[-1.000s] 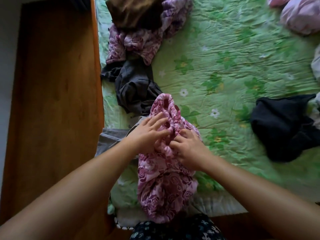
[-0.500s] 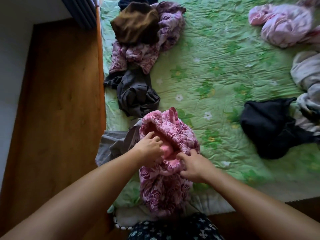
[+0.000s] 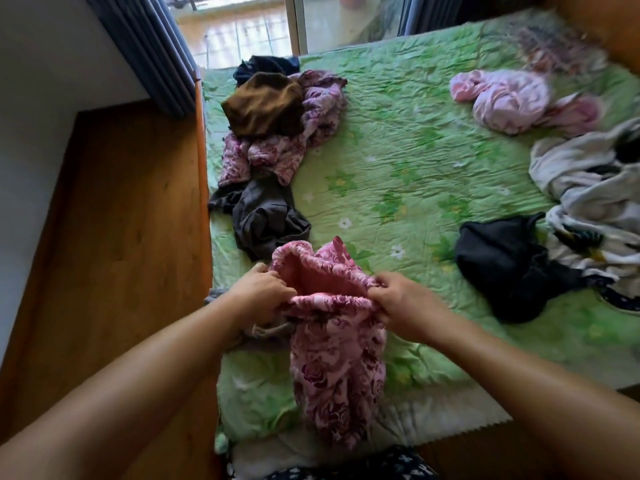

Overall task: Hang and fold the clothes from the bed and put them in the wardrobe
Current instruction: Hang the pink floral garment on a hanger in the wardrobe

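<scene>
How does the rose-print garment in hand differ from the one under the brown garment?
The held garment is held open between left hand and right hand, showing plain pink lining; the far garment lies crumpled, untouched. The held garment is deeper pink; the far garment paler, with the brown garment on top. Both are rose-printed.

Lower centre: left hand (image 3: 260, 293) and right hand (image 3: 403, 301) grip opposite sides of the opened waistband of a pink rose-print garment (image 3: 337, 362) on a green floral bedspread (image 3: 408, 161). Left: brown cloth (image 3: 265, 105) atop a heap. Right: black garment (image 3: 509, 268). Upper right: pink bundle (image 3: 509, 100).
</scene>
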Motion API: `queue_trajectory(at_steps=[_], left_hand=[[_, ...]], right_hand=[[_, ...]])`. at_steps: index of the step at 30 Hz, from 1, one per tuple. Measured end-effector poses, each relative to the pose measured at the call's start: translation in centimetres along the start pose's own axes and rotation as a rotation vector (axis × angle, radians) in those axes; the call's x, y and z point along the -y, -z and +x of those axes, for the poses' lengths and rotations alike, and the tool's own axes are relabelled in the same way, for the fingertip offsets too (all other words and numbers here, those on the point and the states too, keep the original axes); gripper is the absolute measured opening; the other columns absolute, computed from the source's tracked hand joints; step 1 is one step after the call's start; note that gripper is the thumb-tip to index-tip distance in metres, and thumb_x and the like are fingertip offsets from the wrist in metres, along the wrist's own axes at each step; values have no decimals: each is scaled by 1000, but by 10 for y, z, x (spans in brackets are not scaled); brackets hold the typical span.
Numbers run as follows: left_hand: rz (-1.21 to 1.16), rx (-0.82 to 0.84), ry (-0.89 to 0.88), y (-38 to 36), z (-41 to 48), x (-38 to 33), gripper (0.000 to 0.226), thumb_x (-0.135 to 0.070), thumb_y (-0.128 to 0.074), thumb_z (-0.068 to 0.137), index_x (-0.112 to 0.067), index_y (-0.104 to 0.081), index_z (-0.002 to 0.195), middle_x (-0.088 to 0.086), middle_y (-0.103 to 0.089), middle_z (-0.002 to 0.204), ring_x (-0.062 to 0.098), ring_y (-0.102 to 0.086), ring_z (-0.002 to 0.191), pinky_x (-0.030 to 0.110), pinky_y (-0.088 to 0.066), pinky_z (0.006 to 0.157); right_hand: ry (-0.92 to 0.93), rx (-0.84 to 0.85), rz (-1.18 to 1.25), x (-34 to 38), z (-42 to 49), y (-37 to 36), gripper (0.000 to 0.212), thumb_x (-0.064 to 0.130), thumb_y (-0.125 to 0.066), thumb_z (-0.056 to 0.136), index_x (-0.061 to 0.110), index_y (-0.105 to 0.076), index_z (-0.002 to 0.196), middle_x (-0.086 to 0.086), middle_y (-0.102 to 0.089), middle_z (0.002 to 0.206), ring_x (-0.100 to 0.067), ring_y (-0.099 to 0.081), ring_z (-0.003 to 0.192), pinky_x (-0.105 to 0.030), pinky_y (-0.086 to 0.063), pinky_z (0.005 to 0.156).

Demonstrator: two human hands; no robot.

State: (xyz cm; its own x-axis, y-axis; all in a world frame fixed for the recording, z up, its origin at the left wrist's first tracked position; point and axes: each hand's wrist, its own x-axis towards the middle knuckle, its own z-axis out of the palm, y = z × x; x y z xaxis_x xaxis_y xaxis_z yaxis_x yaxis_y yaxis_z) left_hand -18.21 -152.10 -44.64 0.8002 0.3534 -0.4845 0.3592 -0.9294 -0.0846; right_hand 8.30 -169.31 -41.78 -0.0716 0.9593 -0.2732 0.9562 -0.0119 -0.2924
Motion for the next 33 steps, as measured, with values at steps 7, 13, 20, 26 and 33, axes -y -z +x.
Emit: queue_trajectory(at_steps=[7, 13, 20, 26, 33], left_hand=[[69, -79, -33, 77, -26, 22, 28, -45, -54, 76, -32, -64, 99, -16, -66, 102, 15, -49, 121, 39, -37, 95], [-52, -144, -202, 135, -53, 18, 26, -39, -61, 83, -36, -58, 108, -2, -64, 121, 26, -45, 135, 54, -32, 114], [60, -577, -217, 270, -90, 55, 40, -65, -50, 80, -41, -58, 111, -8, -67, 88, 18, -62, 85, 31, -50, 71], [254, -734, -189, 372, -134, 82, 49, -71, -35, 77, -36, -58, 101, -17, -61, 119, 19, -54, 104, 35, -50, 86], [292, -897, -207, 449, -177, 85, 56, -68, -45, 82, -27, -65, 115, -5, -68, 109, 19, -54, 93, 38, -51, 83]], right_hand=[[-76, -119, -40, 2, -25, 128, 42, 18, -56, 89, 40, -60, 125, -2, -56, 114, -30, -63, 99, -39, -53, 76], [-154, -166, -96, 12, -62, 202, 54, 9, -56, 85, 46, -65, 122, -1, -55, 108, -28, -63, 98, -37, -54, 80], [-319, -285, -187, 14, -109, 285, 40, 12, -63, 85, 23, -68, 123, -10, -48, 121, -33, -52, 117, -40, -46, 100], [-309, -356, -248, 30, -139, 338, 41, 66, -50, 72, 33, -61, 95, -1, -52, 106, -26, -58, 102, -41, -49, 92], [-268, -686, -287, 47, -186, 403, 26, 51, -72, 84, 25, -65, 83, -2, -58, 84, -28, -59, 84, -33, -37, 70]])
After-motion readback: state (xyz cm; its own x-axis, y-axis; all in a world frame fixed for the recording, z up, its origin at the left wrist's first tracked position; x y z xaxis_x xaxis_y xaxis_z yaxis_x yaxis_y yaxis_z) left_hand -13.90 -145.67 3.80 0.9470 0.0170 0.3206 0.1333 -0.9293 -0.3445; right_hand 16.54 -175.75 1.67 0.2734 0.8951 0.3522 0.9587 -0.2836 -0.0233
